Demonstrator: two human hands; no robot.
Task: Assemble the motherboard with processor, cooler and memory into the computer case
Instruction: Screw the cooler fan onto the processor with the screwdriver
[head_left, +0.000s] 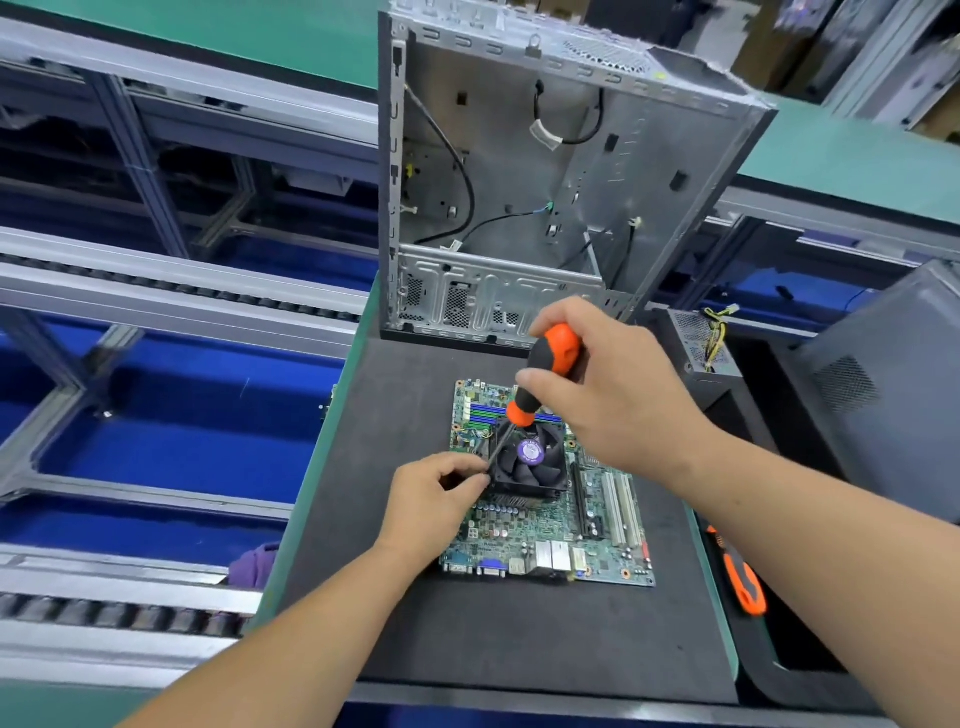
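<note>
Cooler screw, in hand: my right hand (597, 384) grips the screwdriver (545, 379), left hand (436, 493) pinches its shaft at the cooler (530, 460)'s nine o'clock corner (motherboard (550, 535) on mat, case (519, 171) at twelve); I keep the shaft plumb.

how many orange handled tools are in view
2. One screwdriver is gripped in the right hand, its tip down at the cooler fan. The other orange tool lies on the right, partly hidden by the right forearm.

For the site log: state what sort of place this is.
Most likely a computer assembly line in a factory. An open computer case stands behind a motherboard on a work mat, conveyor rails run alongside, and the right hand drives a screwdriver.
</note>
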